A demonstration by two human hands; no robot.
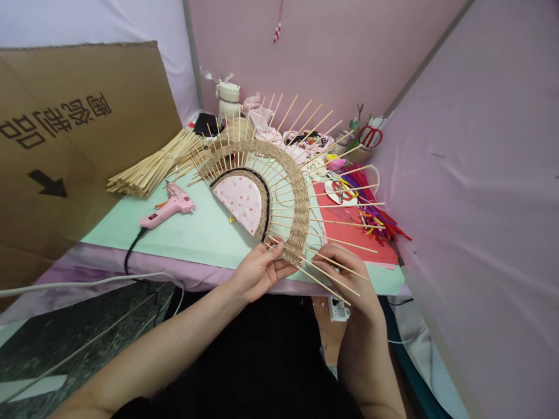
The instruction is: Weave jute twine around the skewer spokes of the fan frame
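Note:
A half-round woven fan (299, 201) is held up over the table, with thin wooden sticks radiating past its twine band. At its centre is a pink half-circle of dotted cloth (239, 201) edged by a dark line. My left hand (262, 270) is closed on the fan's lower end, thumb on top and fingers beneath. Just right of the woven band, my right hand (347, 273) has its fingers curled together behind the lowest sticks. A thin strand loops near those fingertips; whether they pinch it is hidden.
A pink glue gun (168, 208) with a black cord lies left, before a bundle of sticks (152, 166). A large cardboard box (82, 128) stands at far left. Red paper (334, 224), pipe cleaners (371, 198) and red-handled scissors (370, 137) are right; a white bottle (229, 99) stands behind.

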